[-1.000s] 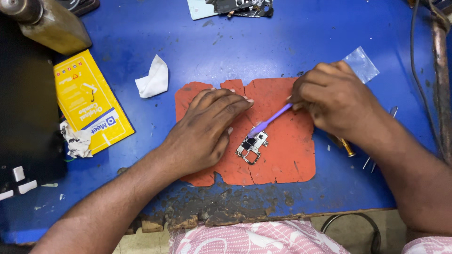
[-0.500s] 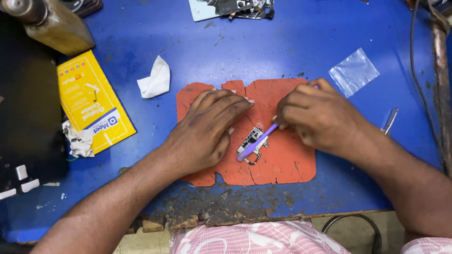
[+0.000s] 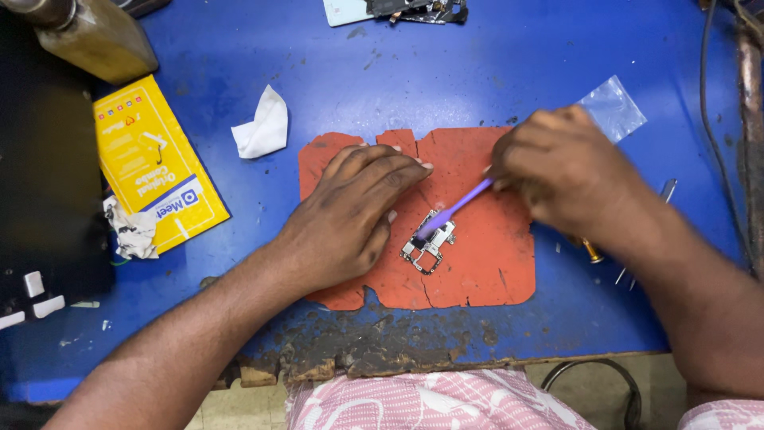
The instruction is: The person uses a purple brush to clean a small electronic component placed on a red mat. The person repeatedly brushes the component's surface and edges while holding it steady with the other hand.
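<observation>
A clear plastic bag [image 3: 613,107] lies flat on the blue worktop [image 3: 446,72] at the far right, partly behind the right hand; whether anything is in it cannot be told. At the far edge, a pale tray-like piece [image 3: 342,11] carries a heap of dark phone parts [image 3: 418,9], cut off by the frame.

The right hand [image 3: 569,171] is closed, its fingers [image 3: 517,163] curled together and clamped on the handle of a purple brush [image 3: 458,209]. The brush slants from the hand down to the left, and its head rests on a small circuit board [image 3: 427,243]. The board lies near the middle of a cracked orange mat [image 3: 485,263], which sits at the centre of the worktop close to the near edge.

The left hand [image 3: 346,219] lies palm down on the left part of the mat. Its fingers [image 3: 390,171] are stretched out and close together, pressed flat to the mat, with the thumb just beside the left edge of the board; whether it touches the board cannot be told.

To the left of the mat lies a crumpled white tissue [image 3: 261,126]. Further left is a yellow printed packet [image 3: 151,163], with another crumpled scrap of paper [image 3: 131,231] at its near corner. Near the right wrist, a pair of metal tweezers [image 3: 646,231] and a brass-tipped tool [image 3: 590,253] lie on the worktop.
</observation>
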